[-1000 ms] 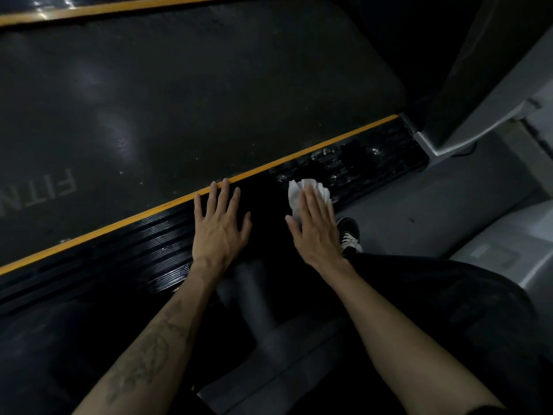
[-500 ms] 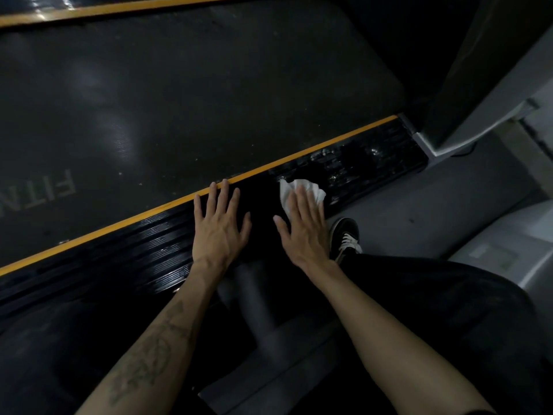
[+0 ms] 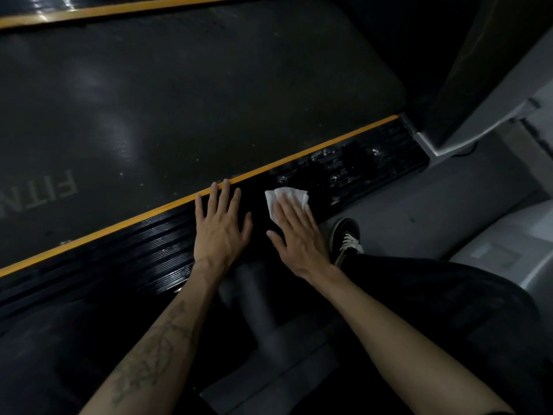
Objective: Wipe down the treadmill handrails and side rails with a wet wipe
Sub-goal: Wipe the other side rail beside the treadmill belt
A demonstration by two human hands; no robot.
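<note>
The right hand (image 3: 299, 235) presses the white wet wipe (image 3: 285, 199) flat on the black ribbed side rail (image 3: 155, 253), fingers together, pinching nothing. Just beside it, the left hand (image 3: 220, 232) rests spread on the rail, fingertips at the yellow stripe (image 3: 314, 149). A black shoe (image 3: 345, 239) stands on the floor against the rail's outer edge

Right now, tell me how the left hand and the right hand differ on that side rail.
The left hand lies bare on the black side rail, while the right hand presses a white wet wipe under its fingers. The left hand's fingertips reach the yellow stripe; the right hand's stop short of it. The left hand sits on a drier-looking ribbed stretch, the right hand beside streaky, wet-looking rail. Both are flat, palm down, fingers spread.
</note>
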